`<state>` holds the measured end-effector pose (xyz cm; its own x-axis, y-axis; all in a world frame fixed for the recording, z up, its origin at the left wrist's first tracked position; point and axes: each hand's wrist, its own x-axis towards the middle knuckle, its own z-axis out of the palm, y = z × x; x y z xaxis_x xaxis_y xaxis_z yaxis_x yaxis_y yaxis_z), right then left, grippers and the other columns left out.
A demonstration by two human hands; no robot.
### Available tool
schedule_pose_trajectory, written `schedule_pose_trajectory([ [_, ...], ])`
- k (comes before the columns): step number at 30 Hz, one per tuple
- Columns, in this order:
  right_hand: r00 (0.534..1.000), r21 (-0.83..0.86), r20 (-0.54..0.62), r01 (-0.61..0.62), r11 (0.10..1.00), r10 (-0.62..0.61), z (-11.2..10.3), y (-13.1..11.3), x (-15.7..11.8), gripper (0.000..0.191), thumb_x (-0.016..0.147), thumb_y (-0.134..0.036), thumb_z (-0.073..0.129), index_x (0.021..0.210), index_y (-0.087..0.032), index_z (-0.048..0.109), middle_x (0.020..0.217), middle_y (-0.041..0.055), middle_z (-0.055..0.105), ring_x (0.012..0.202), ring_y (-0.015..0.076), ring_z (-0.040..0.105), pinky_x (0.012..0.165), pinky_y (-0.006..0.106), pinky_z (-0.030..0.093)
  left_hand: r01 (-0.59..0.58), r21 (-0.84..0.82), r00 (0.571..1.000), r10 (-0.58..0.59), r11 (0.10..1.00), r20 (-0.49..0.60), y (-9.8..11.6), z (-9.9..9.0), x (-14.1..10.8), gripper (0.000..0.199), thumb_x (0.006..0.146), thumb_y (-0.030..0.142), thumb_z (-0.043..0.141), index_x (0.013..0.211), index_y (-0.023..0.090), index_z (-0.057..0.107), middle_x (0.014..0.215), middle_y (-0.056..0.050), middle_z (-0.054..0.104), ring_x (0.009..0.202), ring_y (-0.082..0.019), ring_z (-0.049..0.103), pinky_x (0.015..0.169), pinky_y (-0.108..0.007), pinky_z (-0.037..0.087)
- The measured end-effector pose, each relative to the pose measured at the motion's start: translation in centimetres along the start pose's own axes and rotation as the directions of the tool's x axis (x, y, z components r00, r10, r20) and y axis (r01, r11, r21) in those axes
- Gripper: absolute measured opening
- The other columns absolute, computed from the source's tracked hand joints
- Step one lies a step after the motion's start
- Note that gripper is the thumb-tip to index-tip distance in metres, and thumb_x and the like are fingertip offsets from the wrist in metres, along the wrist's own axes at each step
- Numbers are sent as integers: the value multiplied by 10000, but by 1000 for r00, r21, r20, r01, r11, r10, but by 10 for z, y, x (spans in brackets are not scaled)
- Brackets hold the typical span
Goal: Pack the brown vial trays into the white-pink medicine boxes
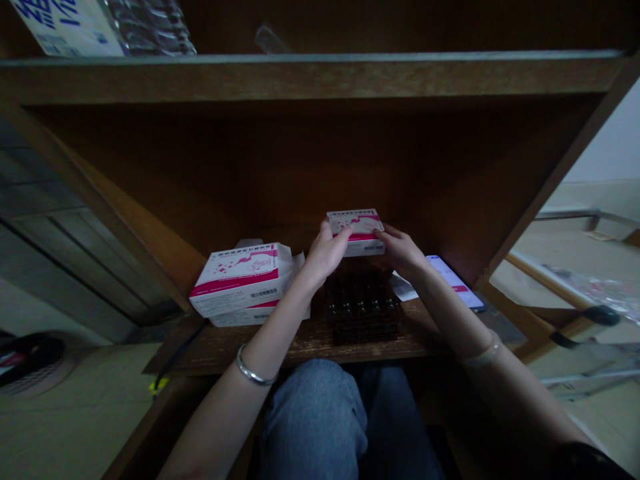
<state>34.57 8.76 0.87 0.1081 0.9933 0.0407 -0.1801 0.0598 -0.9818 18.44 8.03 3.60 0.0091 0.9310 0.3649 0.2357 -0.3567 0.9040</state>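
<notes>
Nearest are the person's jean-clad knees (315, 427), under the worn front edge of a wooden surface (300, 353). Just behind that edge sits a dark, glossy stack (363, 303) of small containers, between the 2 forearms, probably placed there so both hands can reach it. A white slip (404, 288) lies at its right.

At left, 2 white-and-pink cartons (237, 280) lie overlapped, their flaps open toward the middle, which likely keeps the openings within easy reach. At right, a lit phone (453, 283) lies screen up, beyond the right forearm, seemingly set aside but readable.

Above and behind the stack, a smaller white-and-pink box (363, 247) is held by both hands. The left hand (327, 252) grasps its left side, thumb over the near top edge; the right hand (403, 252) grasps the right side. The fingers' hidden undersides cannot be told. Gripping both ends seems to keep it level, printed face up.

Farther back, the cabinet walls slope in on both sides. Room for moving is mostly upward, as far as the shelf (310, 83) overhead; sideways, the cartons and phone limit low moves.
</notes>
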Motion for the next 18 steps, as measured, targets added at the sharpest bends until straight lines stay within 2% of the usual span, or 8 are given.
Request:
schedule_pose_trajectory([
  [2, 997, 47, -43, 63, 997, -61, 3, -13, -10, 425, 856, -300, 611, 1273, -225, 596, 1200, 63, 719, 999, 209, 708, 774, 314, 581, -29, -22, 999, 28, 999, -18, 15, -2, -8, 585, 873, 399, 635, 1389, 163, 493, 1277, -141, 670, 1216, -305, 616, 1074, -462, 451],
  [4, 984, 100, -87, 165, 981, -157, 4, -26, -24, 516, 830, -313, 637, 1334, -238, 554, 1328, 69, 655, 1125, 228, 670, 841, 332, 581, -130, -86, 989, 124, 988, -75, 31, -4, -21, 618, 891, 379, 630, 1442, 185, 428, 1368, -125, 617, 1290, -288, 566, 1122, -449, 411],
  [7, 962, 109, -13, 273, 956, -274, 3, -46, -51, 514, 780, -320, 693, 1279, -248, 592, 1367, 62, 628, 1254, 253, 599, 970, 369, 549, -301, -222, 946, 261, 927, -192, 48, -8, -45, 544, 886, 338, 657, 1384, 192, 496, 1446, -108, 553, 1364, -264, 500, 1155, -392, 383],
  [10, 958, 160, 169, 205, 966, -231, 4, -62, -75, 351, 725, -265, 726, 1067, -188, 692, 1256, 79, 695, 1230, 278, 617, 1026, 407, 529, -416, -307, 895, 327, 856, -303, 52, -11, -62, 430, 882, 357, 677, 1283, 227, 594, 1441, -60, 559, 1397, -262, 462, 1159, -369, 385],
  [13, 958, 191, 245, 102, 976, -148, 7, -72, -89, 344, 630, -177, 760, 972, -193, 719, 1113, 47, 753, 1146, 286, 667, 987, 425, 558, -414, -301, 879, 291, 859, -378, 47, -10, -71, 454, 877, 416, 679, 1294, 253, 600, 1441, -39, 555, 1393, -271, 463, 1164, -377, 388],
  [15, 963, 196, 235, 84, 977, -130, 10, -77, -93, 353, 613, -179, 766, 963, -193, 721, 1048, 34, 767, 1088, 289, 694, 937, 430, 583, -357, -296, 894, 232, 886, -382, 42, -8, -74, 505, 879, 455, 665, 1333, 256, 568, 1442, -41, 554, 1372, -264, 488, 1154, -370, 404],
  [18, 970, 154, 206, 101, 983, -132, 14, -84, -92, 323, 679, -268, 770, 984, -172, 722, 1029, 50, 764, 1050, 290, 710, 883, 415, 601, -274, -331, 928, 157, 903, -338, 38, -7, -76, 526, 910, 486, 607, 1381, 273, 506, 1431, -33, 568, 1328, -239, 536, 1110, -343, 451],
])
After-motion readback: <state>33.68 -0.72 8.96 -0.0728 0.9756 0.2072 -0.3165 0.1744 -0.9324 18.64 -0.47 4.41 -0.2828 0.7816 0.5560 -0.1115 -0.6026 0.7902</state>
